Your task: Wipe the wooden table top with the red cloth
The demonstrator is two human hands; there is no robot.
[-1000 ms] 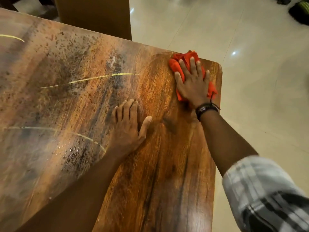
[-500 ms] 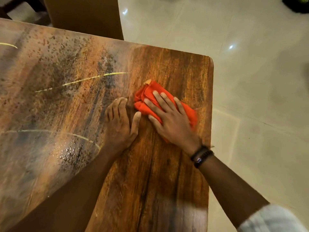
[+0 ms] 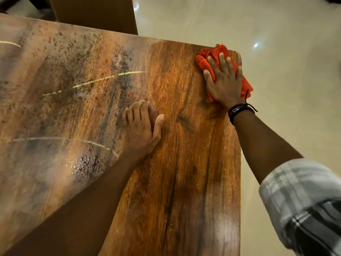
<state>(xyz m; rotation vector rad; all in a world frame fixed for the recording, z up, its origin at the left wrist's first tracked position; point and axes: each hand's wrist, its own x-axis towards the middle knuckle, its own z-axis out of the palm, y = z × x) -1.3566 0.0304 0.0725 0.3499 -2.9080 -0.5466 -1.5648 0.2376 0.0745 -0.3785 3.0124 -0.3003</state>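
The wooden table top fills most of the view; its right strip is dark and clean, its left part is dusty and speckled. The red cloth lies bunched at the far right corner, partly over the right edge. My right hand presses flat on the cloth with fingers spread, a black band on the wrist. Resting palm down on the wood near the middle, my left hand holds nothing, its fingers together and thumb out.
A brown chair back stands beyond the table's far edge. Pale glossy floor tiles lie to the right of the table. The table's right edge runs close beside my right forearm.
My right hand slid the cloth from the far corner toward my left hand, then back out to the far right corner. My left hand stayed in place.
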